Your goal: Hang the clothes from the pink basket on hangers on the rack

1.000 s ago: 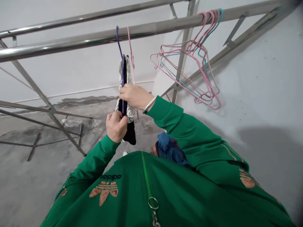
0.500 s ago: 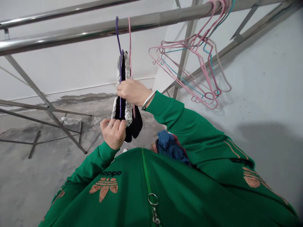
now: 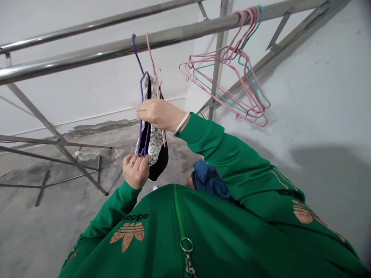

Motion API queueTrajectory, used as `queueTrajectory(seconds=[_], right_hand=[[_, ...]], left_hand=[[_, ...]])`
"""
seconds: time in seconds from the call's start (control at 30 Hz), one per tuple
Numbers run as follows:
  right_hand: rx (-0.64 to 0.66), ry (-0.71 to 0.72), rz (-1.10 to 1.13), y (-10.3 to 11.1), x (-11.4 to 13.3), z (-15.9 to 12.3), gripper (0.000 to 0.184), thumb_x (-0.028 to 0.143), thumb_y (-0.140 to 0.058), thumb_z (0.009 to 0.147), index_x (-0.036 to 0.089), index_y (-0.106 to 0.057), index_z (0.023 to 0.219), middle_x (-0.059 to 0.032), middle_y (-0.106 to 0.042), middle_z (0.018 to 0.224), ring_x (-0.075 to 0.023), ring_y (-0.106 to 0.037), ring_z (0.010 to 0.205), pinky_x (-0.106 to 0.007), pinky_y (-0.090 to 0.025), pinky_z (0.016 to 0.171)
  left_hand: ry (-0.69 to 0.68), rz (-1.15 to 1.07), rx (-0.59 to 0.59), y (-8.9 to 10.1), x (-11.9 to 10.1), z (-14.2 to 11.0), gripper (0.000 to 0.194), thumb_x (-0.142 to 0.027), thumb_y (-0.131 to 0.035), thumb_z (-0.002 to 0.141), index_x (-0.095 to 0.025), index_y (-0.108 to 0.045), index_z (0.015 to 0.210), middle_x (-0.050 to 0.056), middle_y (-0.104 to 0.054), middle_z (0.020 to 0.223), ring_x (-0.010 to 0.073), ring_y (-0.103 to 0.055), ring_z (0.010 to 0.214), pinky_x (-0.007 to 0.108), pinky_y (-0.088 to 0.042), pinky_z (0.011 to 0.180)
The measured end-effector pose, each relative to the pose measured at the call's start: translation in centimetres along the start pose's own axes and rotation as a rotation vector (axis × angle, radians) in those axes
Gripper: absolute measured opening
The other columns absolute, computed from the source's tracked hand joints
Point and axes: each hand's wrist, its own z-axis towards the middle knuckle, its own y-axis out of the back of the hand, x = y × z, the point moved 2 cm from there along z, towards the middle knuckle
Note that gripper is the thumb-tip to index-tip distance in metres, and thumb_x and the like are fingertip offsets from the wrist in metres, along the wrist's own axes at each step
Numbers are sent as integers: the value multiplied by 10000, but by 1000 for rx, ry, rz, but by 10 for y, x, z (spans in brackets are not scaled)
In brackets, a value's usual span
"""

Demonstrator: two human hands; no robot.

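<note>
Your right hand (image 3: 159, 114) is raised, its fingers (image 3: 144, 111) closed around a black garment (image 3: 159, 166) with a speckled silver panel (image 3: 155, 143). Your left hand (image 3: 135, 172) sits just below and to the left, with its fingers (image 3: 136, 164) closed in a pinch at the lower edge of a purple hanger (image 3: 141, 92). The garment hangs in front of you, between your hands and draped around the hanger's lower part, with its black end drooping toward the floor.

A pink hanger (image 3: 152, 54) stands close behind the purple one, its lower end passing behind your right hand. Both hooks reach up to the near steel rail (image 3: 116, 48), but you cannot tell whether either is hooked over it.

Further right, a bunch of pink and teal wire hangers (image 3: 223, 65) hangs from that rail. A far steel rail (image 3: 87, 27) runs parallel behind it. A crumpled blue cloth (image 3: 207, 179) lies against your green track jacket (image 3: 214, 154), and a concrete floor (image 3: 49, 231) spreads below.
</note>
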Motion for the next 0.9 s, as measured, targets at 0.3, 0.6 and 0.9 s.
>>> queueTrajectory(seconds=[0.3,0.6,0.9], right_hand=[[-391,71,256,37,-12,-19,373,265,-256,1049,112,-594,1007,-29,-632,1013,-97,-612,1025,-271,-504,905],[-547,-71,489,30,-13,-61,336,252,-338,1013,149,-568,1237,-63,-554,1338,-144,-538,1233,-340,-474,1057],[-442,-722,900,-98,32,-162,634,244,-516,914,156,-292,1500,-176,-447,1460,-171,-619,1117,-411,-490,1038]], left_hand=[[697,-254,68,-61,69,-9,229,-149,-539,665,-189,-648,862,60,-688,818,226,-646,851,302,-486,774],[1106,-585,52,-100,105,-17,110,-206,-527,597,-177,-572,693,-19,-582,609,159,-576,648,256,-467,643],[967,-1033,385,-69,13,-29,243,-307,-730,541,-157,-637,708,11,-660,651,161,-625,659,269,-493,676]])
